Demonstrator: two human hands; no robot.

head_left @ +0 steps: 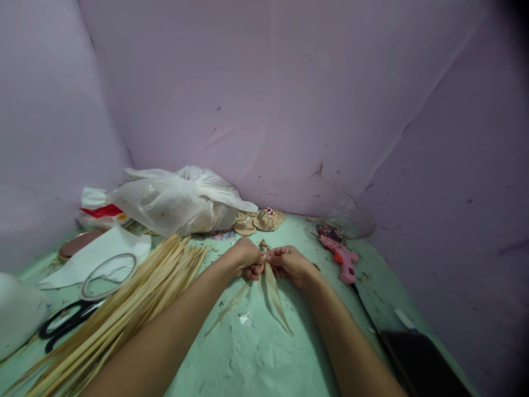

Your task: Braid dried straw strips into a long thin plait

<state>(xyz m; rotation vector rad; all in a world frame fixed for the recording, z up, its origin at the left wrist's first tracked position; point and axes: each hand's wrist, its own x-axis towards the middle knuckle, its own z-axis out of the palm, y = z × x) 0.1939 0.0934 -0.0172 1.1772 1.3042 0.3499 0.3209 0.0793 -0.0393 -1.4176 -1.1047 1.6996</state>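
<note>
My left hand (247, 258) and my right hand (291, 263) meet over the green table (264, 358), both closed in a pinch on the same few dry straw-coloured leaf strips (273, 295). The strips' upper ends bunch together between my fingertips. Their long pointed ends trail toward me across the table. A thinner strip (226, 311) slants off to the left.
A big bundle of straw strips (124, 311) lies at the left, with black scissors (66, 322), a round lid (108, 275) and white paper beside it. A white plastic bag (182, 199), small woven hats (259, 220), a pink glue gun (342, 258) and a dark phone (421, 364) lie around.
</note>
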